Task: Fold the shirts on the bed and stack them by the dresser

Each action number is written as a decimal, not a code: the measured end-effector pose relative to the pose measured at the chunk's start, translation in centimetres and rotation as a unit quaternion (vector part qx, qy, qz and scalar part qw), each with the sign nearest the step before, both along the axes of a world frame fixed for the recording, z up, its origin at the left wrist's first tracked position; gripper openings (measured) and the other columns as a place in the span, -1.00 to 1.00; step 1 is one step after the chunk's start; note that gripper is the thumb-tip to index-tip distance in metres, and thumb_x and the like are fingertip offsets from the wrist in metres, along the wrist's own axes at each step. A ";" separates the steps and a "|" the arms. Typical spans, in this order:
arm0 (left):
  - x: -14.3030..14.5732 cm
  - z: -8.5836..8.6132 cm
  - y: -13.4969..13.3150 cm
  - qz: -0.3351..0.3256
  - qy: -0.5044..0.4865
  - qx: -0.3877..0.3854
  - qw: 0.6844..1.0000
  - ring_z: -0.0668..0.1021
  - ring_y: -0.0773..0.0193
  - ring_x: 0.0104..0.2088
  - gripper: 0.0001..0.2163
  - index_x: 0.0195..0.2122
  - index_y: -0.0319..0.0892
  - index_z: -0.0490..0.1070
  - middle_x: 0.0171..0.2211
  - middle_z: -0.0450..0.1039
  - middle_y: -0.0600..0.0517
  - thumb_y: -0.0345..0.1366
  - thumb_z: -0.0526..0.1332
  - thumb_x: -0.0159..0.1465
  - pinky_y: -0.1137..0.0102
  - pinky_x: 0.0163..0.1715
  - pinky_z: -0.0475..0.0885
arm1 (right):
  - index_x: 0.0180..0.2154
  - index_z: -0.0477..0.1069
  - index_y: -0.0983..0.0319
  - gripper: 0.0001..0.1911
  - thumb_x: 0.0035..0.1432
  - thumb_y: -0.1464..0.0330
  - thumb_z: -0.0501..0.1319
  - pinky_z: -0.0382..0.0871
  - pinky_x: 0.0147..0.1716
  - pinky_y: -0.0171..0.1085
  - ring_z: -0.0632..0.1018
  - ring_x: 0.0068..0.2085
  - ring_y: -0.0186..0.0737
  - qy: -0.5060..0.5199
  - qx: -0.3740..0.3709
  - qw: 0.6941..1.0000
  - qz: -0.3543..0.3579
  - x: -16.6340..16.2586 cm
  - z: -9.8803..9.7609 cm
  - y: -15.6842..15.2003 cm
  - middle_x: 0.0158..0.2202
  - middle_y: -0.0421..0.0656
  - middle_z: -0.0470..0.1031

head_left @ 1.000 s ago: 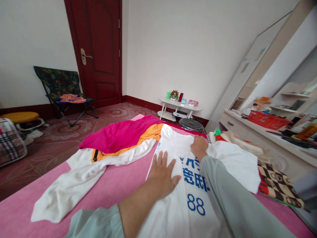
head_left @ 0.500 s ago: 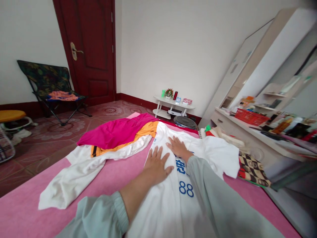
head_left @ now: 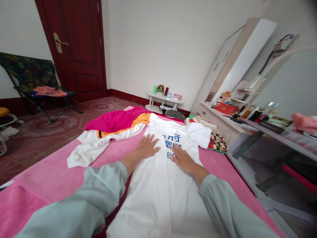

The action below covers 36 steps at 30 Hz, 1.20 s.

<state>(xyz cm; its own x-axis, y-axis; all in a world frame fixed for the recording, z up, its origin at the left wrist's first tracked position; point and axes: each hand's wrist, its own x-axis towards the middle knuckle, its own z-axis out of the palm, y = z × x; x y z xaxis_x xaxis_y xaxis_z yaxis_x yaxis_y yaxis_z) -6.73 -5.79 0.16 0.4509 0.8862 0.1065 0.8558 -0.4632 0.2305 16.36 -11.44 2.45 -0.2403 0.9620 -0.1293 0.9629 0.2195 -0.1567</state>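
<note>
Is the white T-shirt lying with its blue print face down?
No, the blue print faces up, its characters showing on the upper front of the spread T-shirt.

T-shirt (head_left: 163,188) lies on bed (head_left: 59,168); garments (head_left: 111,121) to its left; chair (head_left: 26,72) farther left; table (head_left: 162,96) behind; basket (head_left: 226,108) right, on dresser (head_left: 218,121).

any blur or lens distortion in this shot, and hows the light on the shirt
Head view: the door leans outward, likely wide-lens distortion; head view, right edge: the pink cloth looks smeared; head view, centre: soft light on the shirt, no hard shadows.
</note>
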 end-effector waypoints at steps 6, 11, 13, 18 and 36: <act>-2.8 -0.8 -2.7 -0.011 -0.005 0.033 0.999 -0.06 0.00 0.33 -0.39 0.30 -0.03 0.04 0.36 -0.13 -0.04 0.14 -0.24 0.32 0.09 0.25 -0.13 | 0.30 0.00 0.12 -0.36 0.25 0.07 -0.05 -0.10 0.28 -0.09 -0.05 0.35 -0.14 0.037 0.040 0.999 0.003 3.4 -0.2 -7.6 0.37 -0.13 -0.14; -3.4 -1.2 -3.7 0.013 -0.015 0.051 0.998 0.03 -0.01 0.32 -0.43 0.27 0.00 0.11 0.34 -0.05 -0.04 0.12 -0.18 0.33 0.08 0.24 -0.05 | 0.27 0.08 0.31 -0.33 0.21 0.13 -0.03 0.16 0.19 -0.03 0.23 0.25 0.02 -0.005 0.163 0.977 -0.138 6.2 -1.5 -14.3 0.27 0.07 0.15; -3.4 -1.4 -3.6 0.016 -0.025 0.065 0.997 0.07 0.02 0.31 -0.46 0.26 0.00 0.14 0.32 0.00 -0.04 0.09 -0.15 0.33 0.10 0.23 -0.02 | 0.21 0.20 0.28 -0.38 0.19 0.12 0.00 0.25 0.12 -0.01 0.34 0.17 0.06 -0.005 0.207 0.967 -0.148 7.4 -2.1 -16.2 0.17 0.07 0.30; -3.5 -1.6 -3.2 0.016 -0.039 0.078 0.996 0.12 0.06 0.29 -0.49 0.23 0.01 0.19 0.30 0.06 -0.03 0.06 -0.10 0.33 0.12 0.23 0.01 | 0.11 0.28 0.27 -0.47 0.17 0.15 0.01 0.34 0.04 -0.09 0.46 0.04 -0.02 0.088 0.232 0.953 -0.173 9.9 -3.4 -17.9 0.05 0.04 0.43; -3.3 -1.2 -3.8 0.021 -0.017 0.063 0.998 0.07 -0.01 0.31 -0.46 0.27 0.00 0.13 0.33 -0.01 -0.05 0.08 -0.16 0.34 0.06 0.23 -0.02 | -0.31 0.47 0.20 -0.80 -0.04 0.41 0.14 0.27 -0.28 -0.32 0.48 -0.31 -0.24 0.201 0.087 0.973 -0.065 -0.5 2.0 -11.0 -0.33 -0.16 0.49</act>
<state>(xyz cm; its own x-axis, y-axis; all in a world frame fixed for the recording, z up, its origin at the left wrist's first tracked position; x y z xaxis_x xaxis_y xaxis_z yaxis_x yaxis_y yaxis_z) -10.02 -9.58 -1.07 0.4086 0.8828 0.2317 0.8677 -0.4545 0.2015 15.84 -22.48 4.48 -0.1122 0.9868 0.1169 0.8525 0.1560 -0.4988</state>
